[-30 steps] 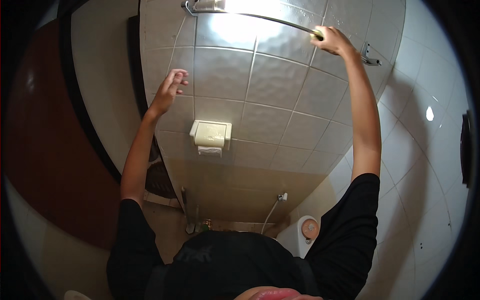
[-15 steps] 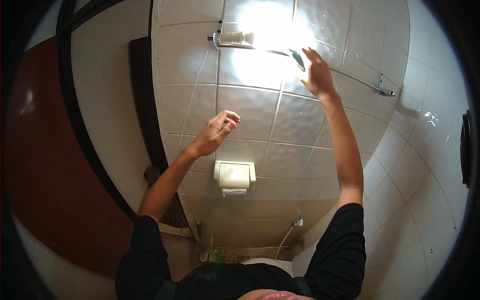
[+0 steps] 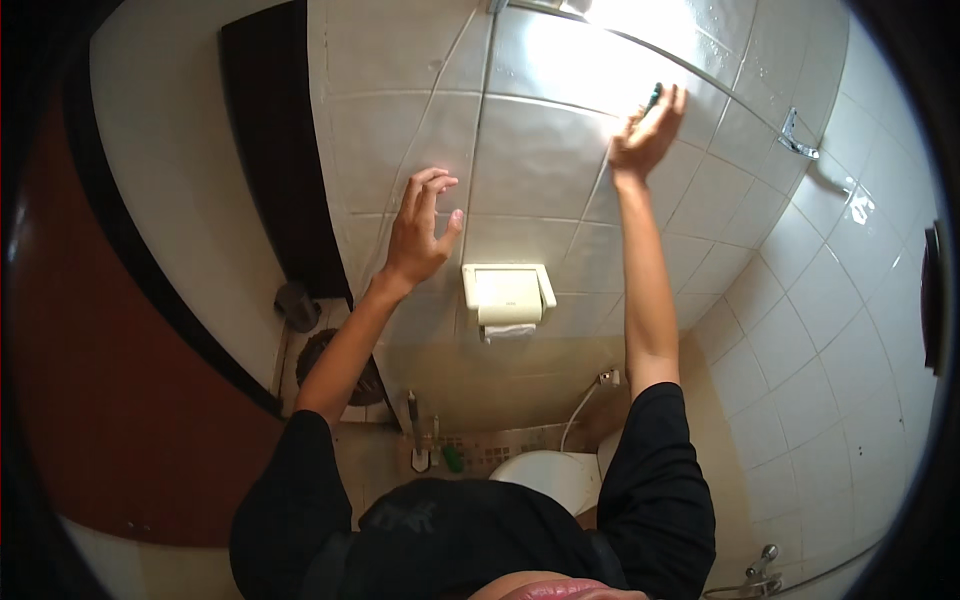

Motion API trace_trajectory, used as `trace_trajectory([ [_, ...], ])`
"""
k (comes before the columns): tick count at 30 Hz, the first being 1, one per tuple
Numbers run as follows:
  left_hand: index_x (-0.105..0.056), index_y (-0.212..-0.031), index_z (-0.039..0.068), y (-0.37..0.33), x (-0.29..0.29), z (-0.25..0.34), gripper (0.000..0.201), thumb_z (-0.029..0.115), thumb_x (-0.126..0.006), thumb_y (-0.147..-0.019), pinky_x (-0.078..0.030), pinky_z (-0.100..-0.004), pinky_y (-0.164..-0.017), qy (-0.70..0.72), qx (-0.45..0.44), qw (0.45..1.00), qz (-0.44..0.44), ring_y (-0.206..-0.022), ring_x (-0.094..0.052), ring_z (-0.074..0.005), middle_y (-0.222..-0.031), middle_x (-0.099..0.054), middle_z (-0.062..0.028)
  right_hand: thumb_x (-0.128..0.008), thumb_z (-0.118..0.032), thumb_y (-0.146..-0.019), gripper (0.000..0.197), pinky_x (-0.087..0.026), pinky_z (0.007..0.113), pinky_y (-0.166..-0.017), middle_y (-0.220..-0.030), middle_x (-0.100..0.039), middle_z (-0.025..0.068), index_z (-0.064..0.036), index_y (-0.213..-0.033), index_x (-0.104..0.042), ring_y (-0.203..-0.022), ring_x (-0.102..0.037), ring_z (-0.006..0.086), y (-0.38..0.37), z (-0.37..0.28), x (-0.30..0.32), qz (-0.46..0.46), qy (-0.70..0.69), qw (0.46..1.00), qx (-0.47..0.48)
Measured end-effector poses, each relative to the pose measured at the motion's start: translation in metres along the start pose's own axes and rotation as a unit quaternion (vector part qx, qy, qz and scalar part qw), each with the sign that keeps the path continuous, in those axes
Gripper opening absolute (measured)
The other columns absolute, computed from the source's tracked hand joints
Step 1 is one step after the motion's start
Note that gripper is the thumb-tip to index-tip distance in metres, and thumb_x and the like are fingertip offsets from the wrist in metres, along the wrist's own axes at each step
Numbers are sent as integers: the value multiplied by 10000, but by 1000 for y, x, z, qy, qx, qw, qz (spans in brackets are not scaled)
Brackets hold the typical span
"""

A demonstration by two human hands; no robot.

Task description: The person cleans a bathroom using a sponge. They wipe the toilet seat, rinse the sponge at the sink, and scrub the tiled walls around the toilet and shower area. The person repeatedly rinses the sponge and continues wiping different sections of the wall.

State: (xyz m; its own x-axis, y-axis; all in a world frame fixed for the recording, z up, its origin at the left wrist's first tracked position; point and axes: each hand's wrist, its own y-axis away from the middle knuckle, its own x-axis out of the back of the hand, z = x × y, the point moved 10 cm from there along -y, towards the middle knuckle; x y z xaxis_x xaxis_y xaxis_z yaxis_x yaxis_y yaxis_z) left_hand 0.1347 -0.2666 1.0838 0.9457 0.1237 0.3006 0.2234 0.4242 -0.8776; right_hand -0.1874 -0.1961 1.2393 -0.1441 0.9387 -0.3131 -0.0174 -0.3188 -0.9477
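Note:
My right hand [image 3: 645, 135] is raised to the white tiled wall [image 3: 540, 150], under the bright glare. Between its thumb and fingers is a small dark green pad [image 3: 653, 98], mostly hidden by the hand, so its exact kind is unclear. A thin metal rail [image 3: 690, 68] crosses the wall just above that hand. My left hand [image 3: 420, 225] hangs apart from the right, fingers loosely curved and spread, holding nothing. It is up and to the left of a cream toilet-paper holder [image 3: 508, 290] with a bit of white paper [image 3: 508, 332] hanging out.
Below stands a white toilet [image 3: 548, 478], with a brush [image 3: 418, 430] and a green object [image 3: 453, 458] on the floor beside it. A rail bracket [image 3: 797, 138] juts out at the right. A reddish-brown door [image 3: 130, 400] fills the left, and a tap [image 3: 765, 570] sits lower right.
The view has tilted downward, bringing more floor and toilet in. My right hand has moved below the rail with the green pad still in it. My left hand's fingers have spread.

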Motion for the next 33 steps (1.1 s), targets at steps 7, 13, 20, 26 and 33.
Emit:
trace_trajectory([
  [7,-509,-1548,62,-4,29,5,565,182,-634,-1011,-580,-410,-1000,123,-15,990,63,-1465,-529,-354,-1774,-282,-191,-643,-324,-1001,631,-413,550,-1221,-1601,-530,246,-45,-1561,-565,-1414,-561,411,63,-141,-58,-233,-29,954,188],
  [13,-497,-1585,56,22,10,-12,575,244,-602,-1051,-582,-410,-1005,229,38,971,48,-1509,-497,-332,-1815,-169,-199,-627,-432,-993,638,-260,477,-1357,-1703,-476,66,-211,-1590,-585,-1587,-427,242,166,-148,-13,-328,-70,767,547],
  [20,-402,-1652,77,68,28,-40,658,210,-616,-1044,-590,-431,-1014,200,110,974,16,-1445,-569,-320,-1815,-170,-194,-740,-263,-952,631,-471,534,-1188,-1608,-561,112,-169,-1559,-594,-1435,-581,330,74,-75,-31,-224,-15,932,283],
  [26,-351,-1668,59,52,25,-21,674,152,-598,-1047,-582,-419,-1010,188,111,975,49,-1357,-629,-303,-1780,-247,-198,-653,-247,-997,568,-464,518,-1190,-1592,-557,171,-60,-1529,-580,-1446,-554,355,50,-152,-91,-201,-55,950,231],
  [33,-302,-1662,79,7,-14,42,677,66,-547,-1030,-584,-399,-969,236,73,951,184,-1308,-616,-287,-1785,-200,-174,-765,-243,-875,639,-414,490,-1259,-1618,-566,57,-180,-1498,-635,-1510,-523,223,81,-196,-49,-235,-178,873,389],
])
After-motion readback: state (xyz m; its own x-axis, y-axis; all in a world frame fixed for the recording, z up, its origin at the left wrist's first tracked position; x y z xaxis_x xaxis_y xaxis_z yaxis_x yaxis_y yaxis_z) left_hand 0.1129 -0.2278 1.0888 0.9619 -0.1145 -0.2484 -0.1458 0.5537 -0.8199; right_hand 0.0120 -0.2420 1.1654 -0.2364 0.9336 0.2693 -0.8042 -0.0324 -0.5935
